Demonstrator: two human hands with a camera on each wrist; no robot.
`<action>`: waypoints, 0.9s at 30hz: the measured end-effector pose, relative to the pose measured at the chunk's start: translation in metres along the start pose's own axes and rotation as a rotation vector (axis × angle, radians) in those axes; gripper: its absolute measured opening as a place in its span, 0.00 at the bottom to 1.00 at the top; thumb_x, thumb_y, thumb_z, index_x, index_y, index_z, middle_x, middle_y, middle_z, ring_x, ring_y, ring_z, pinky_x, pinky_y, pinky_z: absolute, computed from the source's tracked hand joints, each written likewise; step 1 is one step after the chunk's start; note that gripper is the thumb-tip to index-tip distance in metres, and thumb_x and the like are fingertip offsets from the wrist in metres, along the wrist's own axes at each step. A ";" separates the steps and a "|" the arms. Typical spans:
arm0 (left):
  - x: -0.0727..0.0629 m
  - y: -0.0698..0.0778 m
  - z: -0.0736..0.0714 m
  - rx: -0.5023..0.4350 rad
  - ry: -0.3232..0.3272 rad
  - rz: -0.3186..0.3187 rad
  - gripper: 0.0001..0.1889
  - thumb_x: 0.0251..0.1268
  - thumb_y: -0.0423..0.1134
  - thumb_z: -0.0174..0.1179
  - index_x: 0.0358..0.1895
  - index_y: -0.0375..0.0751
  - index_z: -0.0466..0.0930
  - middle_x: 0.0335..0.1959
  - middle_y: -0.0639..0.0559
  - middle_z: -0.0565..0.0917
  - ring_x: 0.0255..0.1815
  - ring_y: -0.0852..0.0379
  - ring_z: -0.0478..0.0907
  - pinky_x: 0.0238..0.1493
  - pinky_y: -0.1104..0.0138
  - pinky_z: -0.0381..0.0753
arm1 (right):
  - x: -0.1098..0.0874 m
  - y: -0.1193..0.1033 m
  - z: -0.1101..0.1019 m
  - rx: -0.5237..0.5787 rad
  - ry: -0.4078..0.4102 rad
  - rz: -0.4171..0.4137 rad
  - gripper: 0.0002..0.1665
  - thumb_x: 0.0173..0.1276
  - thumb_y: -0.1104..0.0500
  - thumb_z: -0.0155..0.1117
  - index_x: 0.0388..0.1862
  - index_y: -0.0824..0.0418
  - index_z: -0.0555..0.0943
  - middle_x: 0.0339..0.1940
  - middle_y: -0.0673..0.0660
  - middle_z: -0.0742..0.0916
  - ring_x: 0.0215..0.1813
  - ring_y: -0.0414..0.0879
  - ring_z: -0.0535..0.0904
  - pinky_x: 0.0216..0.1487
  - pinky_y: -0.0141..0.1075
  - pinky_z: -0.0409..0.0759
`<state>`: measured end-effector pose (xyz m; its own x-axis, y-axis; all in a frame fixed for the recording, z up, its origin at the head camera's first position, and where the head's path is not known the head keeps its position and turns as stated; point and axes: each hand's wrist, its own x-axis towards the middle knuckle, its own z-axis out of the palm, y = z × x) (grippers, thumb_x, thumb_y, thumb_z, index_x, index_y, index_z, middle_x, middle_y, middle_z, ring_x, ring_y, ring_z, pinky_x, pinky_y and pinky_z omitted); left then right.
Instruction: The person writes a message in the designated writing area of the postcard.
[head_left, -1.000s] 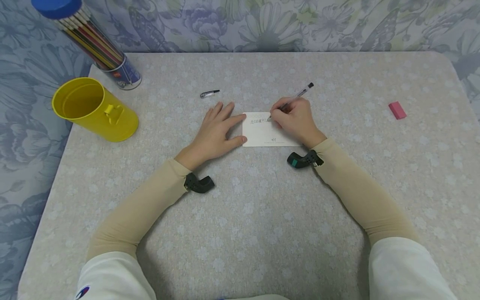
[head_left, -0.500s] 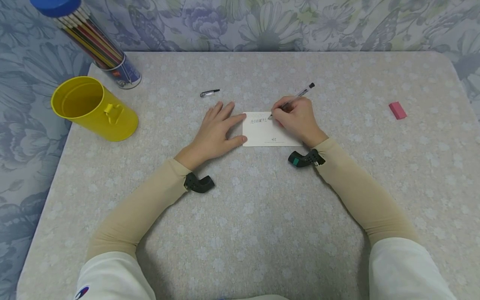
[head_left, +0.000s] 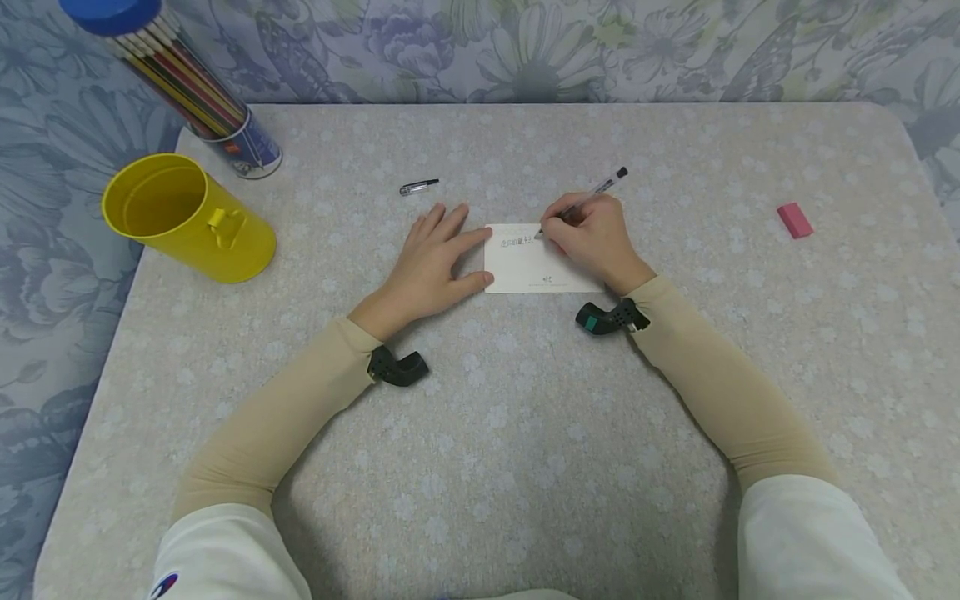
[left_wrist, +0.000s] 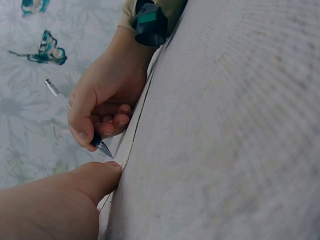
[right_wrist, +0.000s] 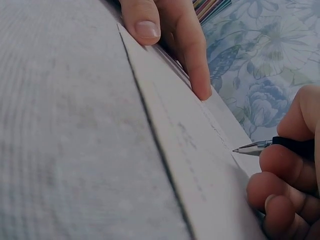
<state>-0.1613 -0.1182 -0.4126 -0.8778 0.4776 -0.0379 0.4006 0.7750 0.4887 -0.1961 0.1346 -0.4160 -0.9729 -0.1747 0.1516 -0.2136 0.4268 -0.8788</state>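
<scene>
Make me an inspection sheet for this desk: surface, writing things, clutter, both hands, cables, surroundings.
Surface: tabletop pale, flower-patterned.
Job's things: card flat, with a line of handwriting; pen tip at that line's right end.
Clutter: loose pen cap, pink block, yellow container, tube of pencils.
Left hand: spread, thumb and index finger at the card's left edge.
Right hand: grips the pen.
Cables: nothing seen.
Surroundings: flowered wall behind.
</scene>
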 end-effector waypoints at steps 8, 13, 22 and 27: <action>0.000 0.000 0.000 -0.003 0.001 0.000 0.34 0.69 0.56 0.63 0.75 0.46 0.71 0.83 0.36 0.56 0.85 0.31 0.43 0.82 0.37 0.39 | 0.000 0.000 0.001 0.002 0.011 -0.007 0.10 0.62 0.65 0.61 0.27 0.63 0.88 0.13 0.47 0.79 0.14 0.38 0.69 0.17 0.28 0.62; 0.000 0.000 0.000 -0.003 0.006 0.002 0.34 0.69 0.55 0.63 0.75 0.45 0.71 0.82 0.36 0.56 0.84 0.31 0.43 0.82 0.37 0.39 | 0.001 0.000 0.001 -0.003 0.019 -0.024 0.11 0.62 0.66 0.60 0.26 0.65 0.88 0.13 0.45 0.80 0.13 0.36 0.69 0.17 0.27 0.62; 0.000 0.000 0.000 -0.002 0.005 0.004 0.34 0.68 0.55 0.63 0.74 0.45 0.71 0.82 0.36 0.56 0.84 0.31 0.43 0.82 0.37 0.39 | 0.001 -0.002 0.000 -0.017 0.014 -0.014 0.10 0.62 0.66 0.61 0.26 0.65 0.89 0.16 0.46 0.81 0.13 0.36 0.69 0.16 0.27 0.62; 0.000 0.001 -0.001 -0.007 0.003 0.003 0.34 0.68 0.55 0.63 0.74 0.45 0.71 0.82 0.35 0.56 0.85 0.31 0.43 0.82 0.37 0.39 | 0.001 -0.001 0.000 -0.021 0.027 -0.012 0.11 0.60 0.67 0.59 0.26 0.65 0.88 0.13 0.46 0.80 0.13 0.36 0.69 0.17 0.27 0.62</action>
<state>-0.1610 -0.1179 -0.4116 -0.8772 0.4790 -0.0334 0.4018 0.7704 0.4949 -0.1969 0.1335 -0.4148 -0.9723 -0.1560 0.1741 -0.2265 0.4438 -0.8670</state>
